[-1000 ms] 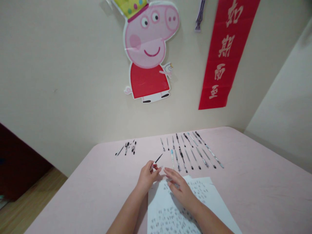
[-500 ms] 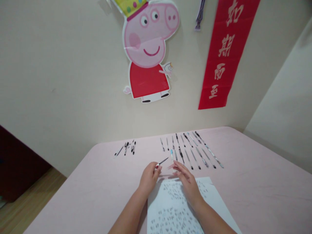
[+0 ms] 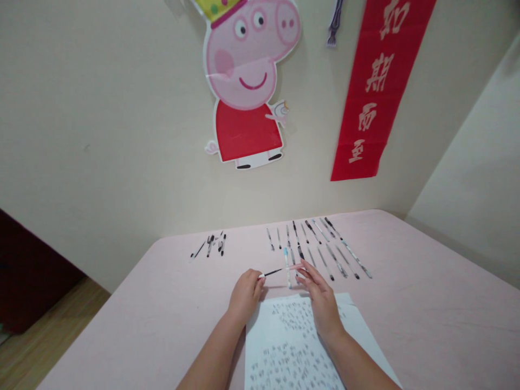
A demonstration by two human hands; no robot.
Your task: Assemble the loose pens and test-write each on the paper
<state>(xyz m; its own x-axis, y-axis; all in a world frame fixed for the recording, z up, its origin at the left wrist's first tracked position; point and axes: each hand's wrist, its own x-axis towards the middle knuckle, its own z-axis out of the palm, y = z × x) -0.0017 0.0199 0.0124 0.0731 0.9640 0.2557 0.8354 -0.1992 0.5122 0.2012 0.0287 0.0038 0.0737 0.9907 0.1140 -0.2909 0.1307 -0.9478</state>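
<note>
My left hand (image 3: 245, 291) is closed in a pinch on a thin black pen refill (image 3: 271, 272) that points right. My right hand (image 3: 320, 291) grips a pale pink pen barrel (image 3: 293, 267) by its end, level with the refill's tip. The two parts meet end to end just above the table. Both hands hover over the far edge of a white sheet covered in handwriting (image 3: 296, 346). A light blue pen (image 3: 287, 261) lies on the table right behind the pink barrel.
Two rows of several pens (image 3: 325, 246) lie side by side on the pink table (image 3: 426, 303) beyond my hands. A small cluster of black pen parts (image 3: 211, 246) sits at the far left. A cartoon pig cutout (image 3: 247, 81) and a red banner (image 3: 376, 86) hang on the wall.
My right hand left the paper, moved forward and picked up the pink barrel. My left hand turned the refill from pointing up-right to level, toward the barrel.
</note>
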